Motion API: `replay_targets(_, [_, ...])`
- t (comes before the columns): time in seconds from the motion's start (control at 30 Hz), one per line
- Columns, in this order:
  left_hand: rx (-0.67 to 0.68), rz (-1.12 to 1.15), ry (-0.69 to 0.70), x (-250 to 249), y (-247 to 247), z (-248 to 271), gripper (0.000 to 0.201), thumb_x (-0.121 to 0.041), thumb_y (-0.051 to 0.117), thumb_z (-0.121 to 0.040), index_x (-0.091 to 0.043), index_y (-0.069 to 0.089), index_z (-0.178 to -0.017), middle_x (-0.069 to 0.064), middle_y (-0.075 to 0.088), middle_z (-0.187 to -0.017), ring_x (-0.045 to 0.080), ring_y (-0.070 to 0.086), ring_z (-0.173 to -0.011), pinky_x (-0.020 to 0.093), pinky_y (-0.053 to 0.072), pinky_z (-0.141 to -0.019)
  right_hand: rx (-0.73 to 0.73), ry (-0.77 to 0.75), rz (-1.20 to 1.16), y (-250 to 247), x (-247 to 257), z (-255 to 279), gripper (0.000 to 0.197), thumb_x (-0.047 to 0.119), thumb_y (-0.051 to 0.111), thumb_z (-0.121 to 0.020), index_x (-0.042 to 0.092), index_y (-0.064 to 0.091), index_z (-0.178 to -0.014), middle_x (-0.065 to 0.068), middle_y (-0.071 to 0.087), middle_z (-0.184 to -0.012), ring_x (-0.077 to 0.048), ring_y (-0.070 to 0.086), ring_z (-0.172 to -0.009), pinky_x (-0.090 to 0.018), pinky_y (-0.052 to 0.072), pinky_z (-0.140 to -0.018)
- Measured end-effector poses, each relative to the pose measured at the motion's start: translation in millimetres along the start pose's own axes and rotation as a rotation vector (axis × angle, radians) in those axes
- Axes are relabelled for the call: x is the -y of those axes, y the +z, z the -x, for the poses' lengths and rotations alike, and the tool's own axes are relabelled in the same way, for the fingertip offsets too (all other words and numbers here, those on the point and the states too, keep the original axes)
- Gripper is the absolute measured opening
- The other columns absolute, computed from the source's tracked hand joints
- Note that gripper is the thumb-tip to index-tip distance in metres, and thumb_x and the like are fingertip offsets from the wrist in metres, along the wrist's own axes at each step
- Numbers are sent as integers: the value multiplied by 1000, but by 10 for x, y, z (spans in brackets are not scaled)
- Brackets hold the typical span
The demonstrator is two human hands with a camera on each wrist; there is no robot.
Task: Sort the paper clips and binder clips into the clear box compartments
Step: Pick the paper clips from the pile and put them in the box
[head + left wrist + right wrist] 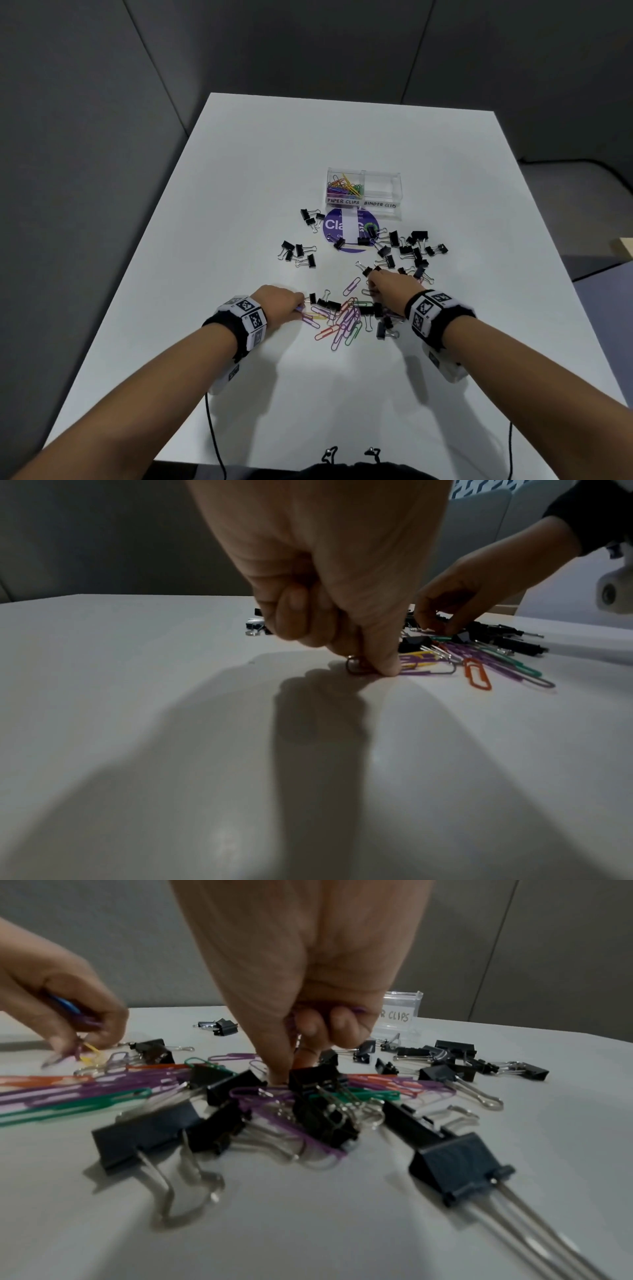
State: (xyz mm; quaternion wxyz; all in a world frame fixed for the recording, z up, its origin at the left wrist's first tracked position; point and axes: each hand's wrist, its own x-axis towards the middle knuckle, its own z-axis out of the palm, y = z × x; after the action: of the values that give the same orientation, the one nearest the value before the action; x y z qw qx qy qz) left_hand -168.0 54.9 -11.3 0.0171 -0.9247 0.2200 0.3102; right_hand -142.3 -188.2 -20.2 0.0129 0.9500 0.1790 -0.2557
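Note:
A clear two-compartment box (380, 205) stands mid-table; its left side, labelled PAPER CLIPS, holds coloured clips (344, 188), and its BINDER CLIPS side looks empty. A mixed pile of coloured paper clips (346, 322) and black binder clips (371, 310) lies between my hands. My left hand (297, 302) is curled at the pile's left edge, pinching a paper clip (356, 667) against the table; blue and purple clips (73, 1011) show in its palm. My right hand (374, 287) is curled over the pile with purple clips (356, 1010) in its fingers, fingertips (279, 1076) down among the clips.
A round purple disc (346, 229) lies in front of the box. More black binder clips are scattered to its left (298, 253), far left (310, 217) and right (414, 246). The white table (308, 394) ends near my body; grey walls surround it.

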Motion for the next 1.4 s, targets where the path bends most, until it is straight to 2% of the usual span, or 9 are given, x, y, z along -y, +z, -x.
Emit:
replay_targets(0.23, [6, 38, 56, 5, -58, -76, 34, -35, 44, -98, -10, 52, -119, 8, 58, -123, 28, 56, -113, 33, 44, -90, 64, 30, -38, -44, -7, -3, 21, 16, 45, -95, 5, 53, -111, -13, 57, -117, -30, 60, -102, -37, 49, -84])
replay_targets(0.43, [-25, 25, 73, 56, -250, -138, 31, -34, 37, -101, -10, 50, -114, 7, 57, -120, 28, 58, -102, 33, 43, -81, 53, -36, 20, -118, -26, 10, 15, 19, 37, -96, 10, 50, -100, -14, 55, -102, -29, 57, -88, -35, 42, -72])
replay_targets(0.53, [-88, 50, 71, 117, -426, -209, 24, -36, 40, -100, -14, 50, -102, 6, 63, -109, 21, 51, -82, 28, 37, -71, 61, -52, -24, -212, -44, -48, 5, 21, 45, -93, 16, 46, -91, -9, 57, -97, -21, 48, -79, -36, 46, -74])
replay_targets(0.6, [-136, 74, 67, 165, -587, -258, 26, -36, 40, -100, -14, 52, -108, 5, 64, -108, 23, 56, -86, 30, 42, -74, 107, -35, -53, -261, -41, -105, 11, 24, 57, -87, 17, 48, -88, -5, 60, -102, -22, 55, -85, -33, 47, -75])
replay_targets(0.8, [-351, 103, 10, 317, -1345, -651, 28, -33, 37, -101, -12, 53, -112, 4, 63, -107, 15, 48, -79, 30, 40, -71, 158, -121, 124, -314, 13, -307, 22, 12, 45, -92, 7, 58, -109, -10, 62, -114, -28, 61, -103, -36, 49, -84])
replay_targets(1.03, [-312, 99, 35, 434, -1869, -1547, 26, -26, 42, -100, -9, 54, -116, 10, 60, -118, 27, 58, -105, 33, 45, -81, 81, -211, 198, -305, 3, -428, 23, 10, 47, -89, 3, 56, -109, -12, 60, -110, -32, 65, -85, -33, 42, -64])
replay_targets(1.17, [-289, 102, 73, 378, -1845, -1838, 30, -22, 47, -99, -11, 54, -126, 11, 55, -127, 28, 55, -115, 38, 46, -91, 9, -213, 249, -320, 24, -403, 29, 19, 83, -52, 11, 62, -71, -2, 63, -66, -18, 57, -37, -21, 25, -40])
replay_targets(1.3, [-348, 51, 135, 333, -1752, -1818, 36, -24, 49, -97, -16, 52, -132, 7, 52, -133, 27, 50, -121, 38, 44, -93, 91, -167, 211, -305, 37, -370, 27, 3, 51, -85, 4, 51, -111, -11, 57, -111, -29, 65, -83, -31, 35, -60])
replay_targets(1.4, [-472, 22, 197, 314, -1660, -1624, 32, -24, 49, -96, -16, 57, -127, 6, 55, -130, 26, 51, -117, 37, 43, -90, 42, -153, 167, -262, 21, -334, 30, 0, 51, -84, 6, 49, -113, -11, 55, -114, -28, 62, -80, -31, 36, -60])
